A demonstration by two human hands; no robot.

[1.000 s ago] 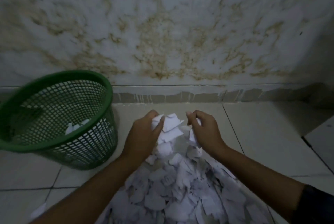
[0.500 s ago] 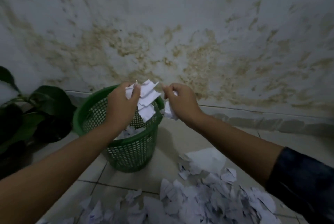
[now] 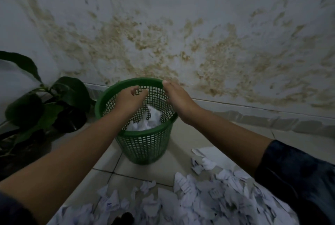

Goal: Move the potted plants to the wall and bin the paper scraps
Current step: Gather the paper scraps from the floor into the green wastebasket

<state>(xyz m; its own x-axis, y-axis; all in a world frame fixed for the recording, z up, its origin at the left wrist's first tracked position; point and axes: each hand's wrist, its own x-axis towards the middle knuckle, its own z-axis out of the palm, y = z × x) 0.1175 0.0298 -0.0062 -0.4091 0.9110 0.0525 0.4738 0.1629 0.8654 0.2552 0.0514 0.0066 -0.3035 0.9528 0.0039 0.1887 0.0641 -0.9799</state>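
Observation:
A green mesh bin stands on the tiled floor by the stained wall. White paper scraps lie inside it. My left hand hovers over the bin's mouth, fingers spread and nothing in them. My right hand is over the bin's right rim, fingers loosely apart, holding nothing. A big heap of torn paper scraps covers the floor in front of me. A dark-leaved potted plant stands left of the bin, against the wall.
The stained wall rises right behind the bin, with a tiled skirting along its foot. Bare floor tiles lie between the bin and the paper heap. A dark object shows at the bottom edge.
Both hands carried a handful of scraps from the heap to the bin and let it go. The scraps now lie in the bin and the hands are open above it.

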